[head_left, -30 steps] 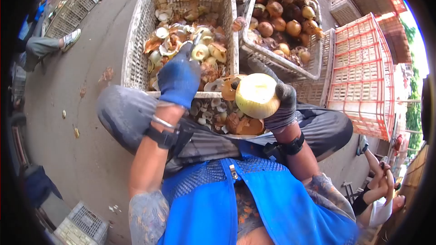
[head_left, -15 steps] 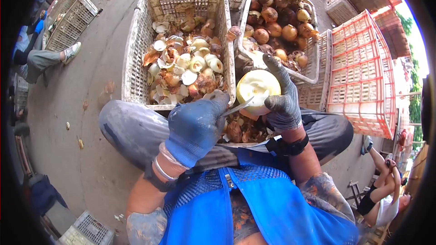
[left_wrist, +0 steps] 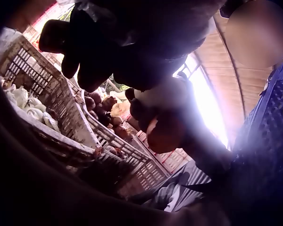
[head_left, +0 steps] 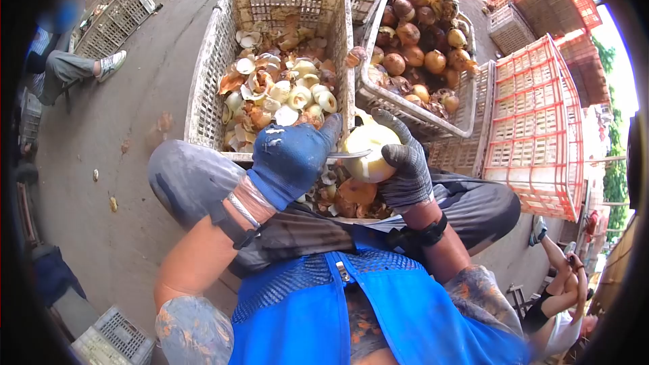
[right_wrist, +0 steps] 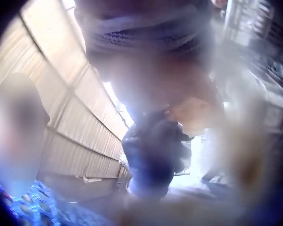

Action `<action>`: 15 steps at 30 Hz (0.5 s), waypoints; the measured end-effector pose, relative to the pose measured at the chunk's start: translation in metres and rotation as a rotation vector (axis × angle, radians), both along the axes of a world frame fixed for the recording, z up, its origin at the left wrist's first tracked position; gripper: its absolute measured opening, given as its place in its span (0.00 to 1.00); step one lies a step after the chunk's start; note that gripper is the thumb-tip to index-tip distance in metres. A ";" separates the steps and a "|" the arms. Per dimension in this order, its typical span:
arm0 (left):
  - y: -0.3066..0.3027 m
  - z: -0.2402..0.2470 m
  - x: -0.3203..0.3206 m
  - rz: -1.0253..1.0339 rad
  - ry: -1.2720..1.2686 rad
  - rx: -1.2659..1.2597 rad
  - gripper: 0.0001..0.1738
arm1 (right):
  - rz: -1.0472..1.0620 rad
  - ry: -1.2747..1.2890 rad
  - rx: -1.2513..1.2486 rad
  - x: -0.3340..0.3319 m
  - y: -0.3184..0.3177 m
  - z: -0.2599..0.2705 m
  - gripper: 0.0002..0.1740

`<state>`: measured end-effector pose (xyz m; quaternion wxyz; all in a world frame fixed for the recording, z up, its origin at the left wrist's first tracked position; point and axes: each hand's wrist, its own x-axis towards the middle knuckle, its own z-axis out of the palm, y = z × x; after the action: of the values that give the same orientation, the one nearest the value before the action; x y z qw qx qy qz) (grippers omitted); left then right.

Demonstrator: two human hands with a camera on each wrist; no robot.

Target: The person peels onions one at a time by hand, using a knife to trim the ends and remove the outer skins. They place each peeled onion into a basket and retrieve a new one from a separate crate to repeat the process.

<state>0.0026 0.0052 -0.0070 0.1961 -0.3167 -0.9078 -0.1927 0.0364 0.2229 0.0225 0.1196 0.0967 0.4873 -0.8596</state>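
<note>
In the head view my left hand, in a blue glove, grips a knife. Its blade reaches right, across the near left side of a pale, partly peeled onion. The knife's handle is hidden inside the fist. My right hand, in a dark grey glove, holds that onion from the right, thumb against its side. Below both hands, between the knees, lie brown and white onion skins. The left wrist view shows the gloved left hand dark against the light; the right wrist view is blurred.
A white crate with skins and pale onion pieces stands in front of the knees. Right of it, a tilted crate holds brown onions. Stacked crates with red netting rise at the right. People sit at both sides.
My left hand came back from over the crate of skins to the onion, and the knife now lies across its near side. The right hand kept its hold, shifting the onion slightly left and nearer.
</note>
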 end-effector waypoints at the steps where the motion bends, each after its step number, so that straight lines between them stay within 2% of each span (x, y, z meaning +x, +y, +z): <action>1: 0.004 -0.008 0.001 0.000 0.005 0.008 0.23 | 0.000 0.005 0.008 0.001 -0.004 0.000 0.46; 3: 0.016 -0.023 -0.001 0.291 -0.254 -0.027 0.24 | -0.088 0.011 -0.066 0.002 -0.011 -0.003 0.48; 4: 0.017 -0.021 -0.017 0.471 -0.642 0.222 0.26 | -0.062 0.097 0.037 0.006 -0.016 -0.011 0.52; 5: 0.014 -0.016 -0.023 0.562 -0.782 0.192 0.27 | -0.041 0.169 0.166 0.014 -0.021 -0.013 0.55; 7: 0.016 -0.018 -0.012 0.421 -0.450 0.578 0.24 | -0.093 0.146 0.118 0.012 -0.022 -0.003 0.57; 8: 0.013 -0.016 -0.002 0.420 -0.456 0.573 0.24 | -0.103 0.159 0.151 0.011 -0.015 -0.008 0.57; 10: 0.010 0.012 0.005 0.240 -0.311 0.632 0.23 | -0.106 0.197 0.178 0.001 -0.001 -0.002 0.56; 11: 0.009 0.019 0.012 0.240 -0.316 0.631 0.23 | -0.107 0.218 0.172 -0.001 0.003 0.000 0.55; 13: 0.008 0.028 0.025 0.144 -0.348 0.416 0.21 | -0.111 0.203 0.130 -0.001 0.004 0.011 0.54; 15: 0.007 0.031 0.030 0.081 -0.280 0.378 0.23 | -0.120 0.205 0.130 -0.001 0.009 0.011 0.53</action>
<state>0.0325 0.0118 0.0236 0.1316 -0.2078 -0.8859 -0.3932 0.0358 0.2317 0.0338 0.0112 0.0447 0.5451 -0.8371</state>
